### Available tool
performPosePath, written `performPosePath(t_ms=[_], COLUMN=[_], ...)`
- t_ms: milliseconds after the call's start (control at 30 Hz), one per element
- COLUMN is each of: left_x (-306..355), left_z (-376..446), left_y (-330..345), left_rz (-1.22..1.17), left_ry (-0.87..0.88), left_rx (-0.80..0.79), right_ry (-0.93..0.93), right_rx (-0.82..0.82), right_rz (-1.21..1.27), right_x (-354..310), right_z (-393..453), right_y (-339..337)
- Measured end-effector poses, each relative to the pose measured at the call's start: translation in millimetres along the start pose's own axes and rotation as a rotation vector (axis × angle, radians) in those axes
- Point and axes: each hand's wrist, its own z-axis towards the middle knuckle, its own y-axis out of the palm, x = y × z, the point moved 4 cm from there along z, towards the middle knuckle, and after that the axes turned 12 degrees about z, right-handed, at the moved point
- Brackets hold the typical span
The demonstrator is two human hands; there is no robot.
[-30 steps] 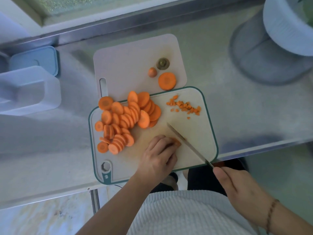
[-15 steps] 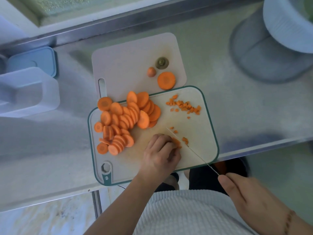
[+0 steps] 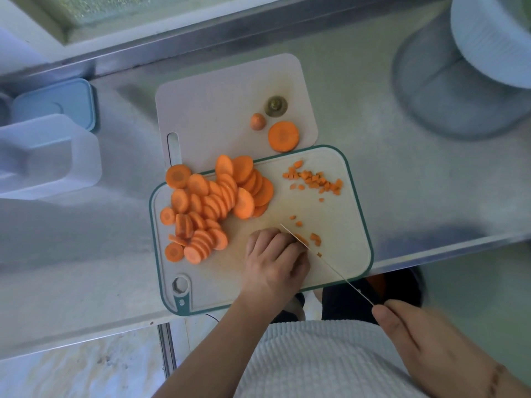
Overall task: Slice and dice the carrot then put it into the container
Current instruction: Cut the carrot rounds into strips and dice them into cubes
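Note:
A pile of round carrot slices (image 3: 214,202) covers the left half of the green-rimmed cutting board (image 3: 339,222). Small diced pieces (image 3: 314,179) lie at its far right corner, and a few fresh bits (image 3: 314,239) lie beside the blade. My left hand (image 3: 275,259) has its fingers curled down over a carrot piece that is mostly hidden under them. My right hand (image 3: 425,346) grips the handle of a thin knife (image 3: 324,261), whose blade stands edge-down against my left fingertips. The clear container (image 3: 46,156) stands at the far left of the counter.
A second pale board (image 3: 218,110) lies behind, carrying a carrot slice (image 3: 283,136), a tip and the stem end (image 3: 275,105). A blue lid (image 3: 54,103) sits behind the container. A large white and grey vessel (image 3: 474,76) fills the far right. The counter edge runs just below the board.
The knife has stood up onto its edge and drawn back toward me, and my right hand moved lower right. A few fresh carrot bits now lie to the right of the blade.

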Motion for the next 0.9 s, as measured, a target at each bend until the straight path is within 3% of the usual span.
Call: performPosePath(t_ms=[667, 900], left_x=[-3, -4], left_z=[-4, -9], left_y=[2, -2], left_rz=[-0.140, -0.138], left_ry=[-0.070, -0.021], left_rx=[-0.051, -0.082], right_ry=[-0.008, -0.104], right_rx=[-0.039, 0.026], right_rz=[-0.017, 0.114], right_x=[-7, -12], right_z=[18, 31], right_y=[8, 3])
